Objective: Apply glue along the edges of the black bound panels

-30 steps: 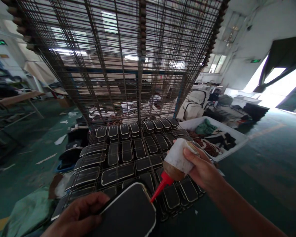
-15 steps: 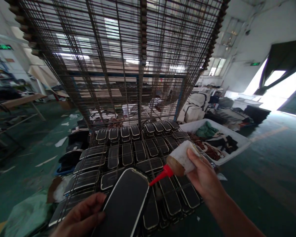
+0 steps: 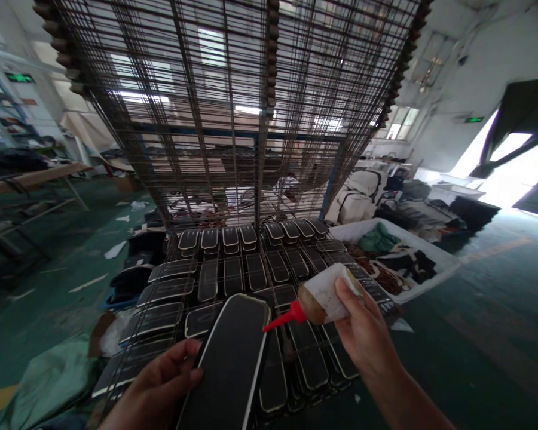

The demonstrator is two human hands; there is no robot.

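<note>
Glue bottle (image 3: 323, 296) clamped in right hand (image 3: 366, 334); red nozzle (image 3: 280, 318) moved up panel (image 3: 231, 358) edge since earlier; left hand (image 3: 158, 391) fingers gripping panel.

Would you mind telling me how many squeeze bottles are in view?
1: the squeeze bottle with a red nozzle is in the right hand, nozzle tip at the black pad's edge. Others may be hidden.

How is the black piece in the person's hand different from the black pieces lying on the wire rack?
The held black piece is tilted up in the left hand, with the glue bottle nozzle at its edge. The rack pieces lie flat in rows, untouched. All are dark, rounded and pale-edged.
</note>
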